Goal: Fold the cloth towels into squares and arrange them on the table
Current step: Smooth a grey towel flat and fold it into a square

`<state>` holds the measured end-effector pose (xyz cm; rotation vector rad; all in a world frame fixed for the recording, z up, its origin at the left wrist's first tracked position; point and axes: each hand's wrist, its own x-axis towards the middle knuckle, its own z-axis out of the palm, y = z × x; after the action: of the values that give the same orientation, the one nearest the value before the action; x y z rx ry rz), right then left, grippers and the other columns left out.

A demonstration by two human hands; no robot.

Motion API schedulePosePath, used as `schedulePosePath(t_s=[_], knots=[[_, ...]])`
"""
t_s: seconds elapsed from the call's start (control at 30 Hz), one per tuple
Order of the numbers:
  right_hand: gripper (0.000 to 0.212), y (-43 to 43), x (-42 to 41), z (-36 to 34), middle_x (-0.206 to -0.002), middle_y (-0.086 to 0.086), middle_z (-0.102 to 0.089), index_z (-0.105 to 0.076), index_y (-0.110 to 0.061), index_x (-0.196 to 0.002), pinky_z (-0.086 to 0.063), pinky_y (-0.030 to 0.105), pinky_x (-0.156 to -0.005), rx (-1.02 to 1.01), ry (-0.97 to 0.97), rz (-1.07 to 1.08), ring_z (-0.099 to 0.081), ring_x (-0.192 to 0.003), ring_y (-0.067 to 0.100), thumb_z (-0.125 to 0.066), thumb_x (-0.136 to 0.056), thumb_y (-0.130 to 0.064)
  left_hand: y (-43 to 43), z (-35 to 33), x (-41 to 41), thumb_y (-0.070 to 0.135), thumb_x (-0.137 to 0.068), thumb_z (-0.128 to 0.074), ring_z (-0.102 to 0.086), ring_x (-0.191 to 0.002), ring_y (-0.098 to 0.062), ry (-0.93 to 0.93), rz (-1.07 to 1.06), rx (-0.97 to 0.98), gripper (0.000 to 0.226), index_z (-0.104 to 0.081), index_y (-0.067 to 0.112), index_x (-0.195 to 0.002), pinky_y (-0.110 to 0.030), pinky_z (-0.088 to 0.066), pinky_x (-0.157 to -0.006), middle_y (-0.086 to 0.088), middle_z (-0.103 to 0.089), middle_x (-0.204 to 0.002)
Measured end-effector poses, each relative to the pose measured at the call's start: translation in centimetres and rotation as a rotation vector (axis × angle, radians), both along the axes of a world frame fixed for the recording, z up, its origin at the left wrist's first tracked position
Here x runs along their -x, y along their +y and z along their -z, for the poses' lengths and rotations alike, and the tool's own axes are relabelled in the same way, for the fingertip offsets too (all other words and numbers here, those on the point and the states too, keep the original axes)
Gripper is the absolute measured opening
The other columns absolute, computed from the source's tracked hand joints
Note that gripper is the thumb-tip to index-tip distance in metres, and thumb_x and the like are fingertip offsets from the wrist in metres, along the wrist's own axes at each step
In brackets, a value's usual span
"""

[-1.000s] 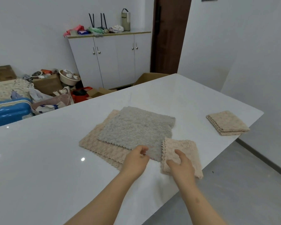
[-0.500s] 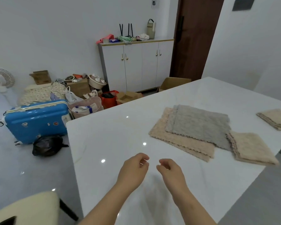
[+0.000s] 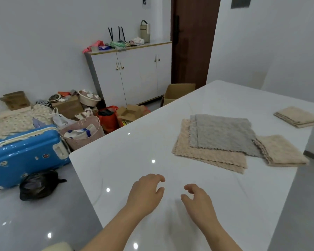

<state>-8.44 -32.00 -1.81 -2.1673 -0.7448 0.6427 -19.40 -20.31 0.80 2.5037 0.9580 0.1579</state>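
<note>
On the white table [image 3: 127,160] a grey towel [image 3: 223,134] lies flat on top of unfolded beige towels [image 3: 207,156]. Right of them, at the table's near edge, sits a folded beige square [image 3: 281,151]. Another folded beige square [image 3: 297,116] lies at the far right. My left hand [image 3: 145,192] and my right hand [image 3: 199,200] hover over bare table left of the towels, fingers loosely curled, holding nothing.
Left of the table, the floor holds a blue suitcase [image 3: 24,153], a black bag [image 3: 40,184], a pink basket [image 3: 82,131] and cardboard boxes [image 3: 129,113]. A white cabinet [image 3: 129,75] stands against the back wall beside a dark door [image 3: 192,38].
My right hand has let go of the folded beige square, and both hands have moved left, away from the towels. The view has swung left.
</note>
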Motion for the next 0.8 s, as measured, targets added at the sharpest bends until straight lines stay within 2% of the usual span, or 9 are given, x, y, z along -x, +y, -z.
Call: schedulePosePath(t_s=[0.2,0.4,0.6,0.8], knots=[[0.038,2.9,-2.4,0.6,-0.13,-0.003,-0.053,-0.049,-0.024,-0.127,-0.039,0.028,-0.093,0.099,-0.121,0.031,-0.049,-0.117,0.015,-0.049,-0.09,-0.028,4.2,0.9,-3.1,0.029,-0.096,-0.041,-0.043,-0.124,-0.012,0.064,0.112,-0.024,0.035,-0.045,0.028,-0.131,-0.028,-0.034,-0.104,0.011,-0.045,-0.138],[0.038,7.2,-5.4,1.7,-0.131,-0.002,-0.052,-0.048,-0.024,-0.128,-0.039,0.028,-0.094,0.136,-0.156,0.219,-0.049,-0.116,0.016,-0.048,-0.091,-0.027,10.2,2.5,-8.4,0.03,-0.096,-0.04,-0.041,-0.126,-0.011,0.056,0.331,-0.023,0.037,-0.043,0.029,-0.133,-0.025,-0.032,-0.103,0.011,-0.043,-0.141],[0.037,12.6,-8.5,2.5,-0.13,-0.002,-0.054,-0.051,-0.021,-0.126,-0.038,0.029,-0.094,0.117,-0.135,0.467,-0.047,-0.119,0.017,-0.05,-0.089,-0.023,16.5,2.9,-14.6,0.026,-0.096,-0.039,-0.041,-0.125,-0.013,-0.036,0.563,0.0,0.036,-0.046,0.026,-0.132,-0.025,-0.033,-0.102,0.01,-0.046,-0.137],[0.032,13.7,-12.3,4.1,-0.121,-0.001,-0.059,-0.057,-0.02,-0.119,-0.042,0.031,-0.087,0.117,-0.244,0.695,-0.053,-0.108,0.018,-0.051,-0.088,-0.023,16.6,4.4,-22.2,0.02,-0.095,-0.041,-0.042,-0.123,-0.011,-0.198,0.759,-0.068,0.033,-0.051,0.022,-0.127,-0.023,-0.033,-0.1,0.007,-0.05,-0.132]])
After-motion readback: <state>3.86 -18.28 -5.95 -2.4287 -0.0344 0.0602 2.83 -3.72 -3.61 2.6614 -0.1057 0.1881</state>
